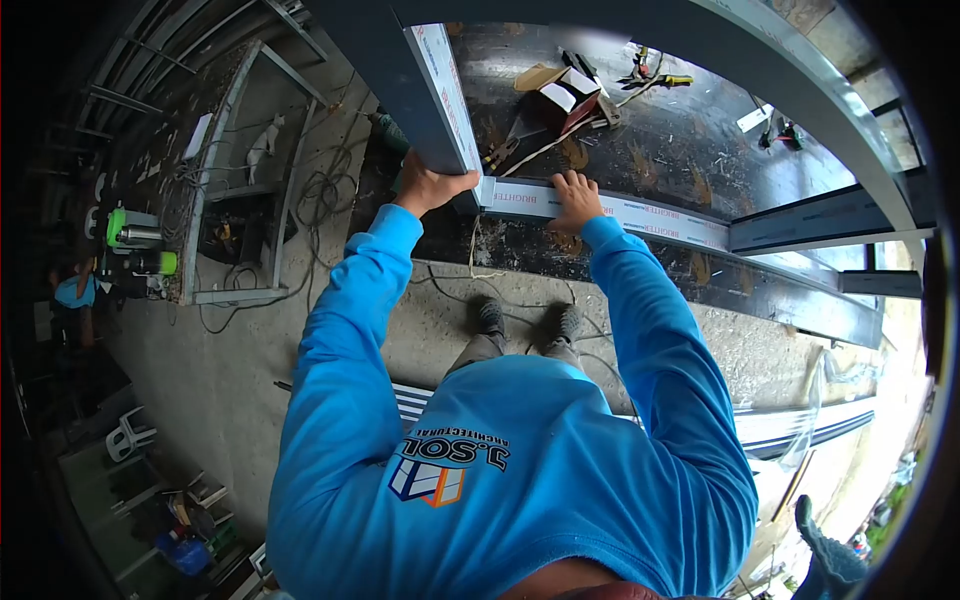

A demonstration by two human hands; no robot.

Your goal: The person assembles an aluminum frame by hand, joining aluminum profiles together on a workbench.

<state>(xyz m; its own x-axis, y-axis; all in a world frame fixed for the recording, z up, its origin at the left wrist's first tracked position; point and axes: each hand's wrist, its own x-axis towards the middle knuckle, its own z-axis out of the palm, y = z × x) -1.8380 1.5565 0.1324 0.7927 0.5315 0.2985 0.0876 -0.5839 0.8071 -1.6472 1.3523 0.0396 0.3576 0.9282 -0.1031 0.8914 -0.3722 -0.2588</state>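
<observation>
My left hand (430, 186) grips the lower end of a grey metal profile (437, 110) that has a strip of printed film along one side. That end meets the left end of a film-covered horizontal bar (640, 215) printed "BRIGHTER". My right hand (575, 203) lies over this bar a little right of the joint, its fingers bent over the far edge. Both pieces rest at the near side of a dark, scuffed workbench (650, 140). The undersides of both hands are hidden.
On the bench are an open cardboard box (568, 98), pliers (676, 80) and more tools. A large curved frame member (830, 80) arches at the right. Cables (325, 200) cover the floor beside a metal-framed stand (235, 296). Another person (76, 290) is at the far left.
</observation>
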